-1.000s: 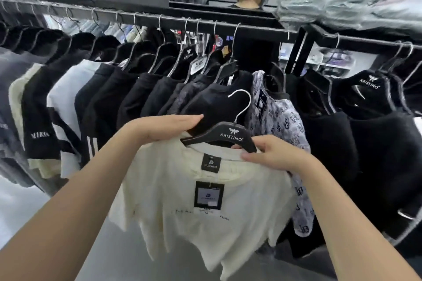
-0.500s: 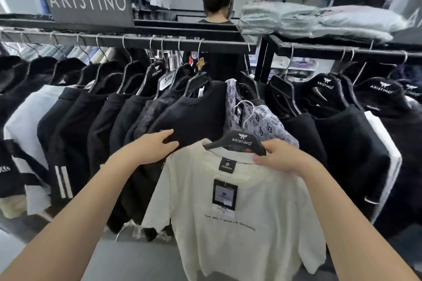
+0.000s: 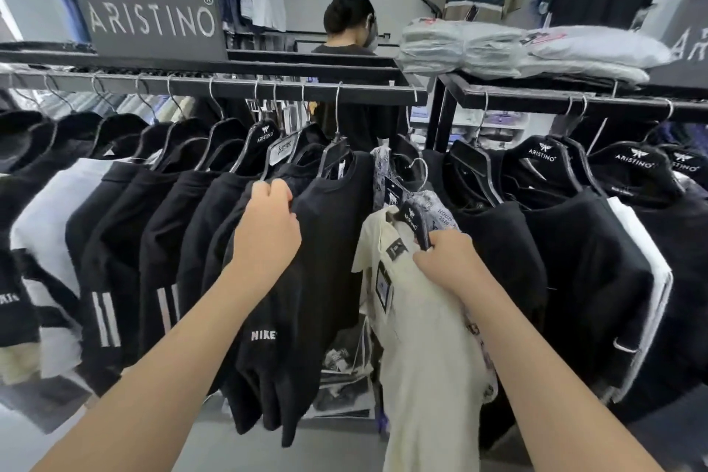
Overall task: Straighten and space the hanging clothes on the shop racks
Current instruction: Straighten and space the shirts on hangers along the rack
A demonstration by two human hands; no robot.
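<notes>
Cream short-sleeved T-shirt (image 3: pixel 425 337) sits centre-right below the black metal rail (image 3: pixel 230 88), its black plastic hanger (image 3: pixel 415 220) clasped by the right hand (image 3: pixel 448 261); the left hand (image 3: pixel 268 230) clutches black hanging T-shirts (image 3: pixel 325 241) mid-frame.

A: Light?
B: Bright, soft, even indoor light; source out of view. No hard shadows, no glare. Black shirts (image 3: pixel 333 241) crush to flat dark, folds barely read.
A: Sharpness?
B: Centre okay, a bit soft. Folded stack (image 3: pixel 479 50) and right-edge sign (image 3: pixel 685 50) are smeared. Floor (image 3: pixel 38 418) at lower left is blurry.
A: Distortion?
B: Wide-angle. Rack rail (image 3: pixel 237 88) bows, bottom corners stretch.
</notes>
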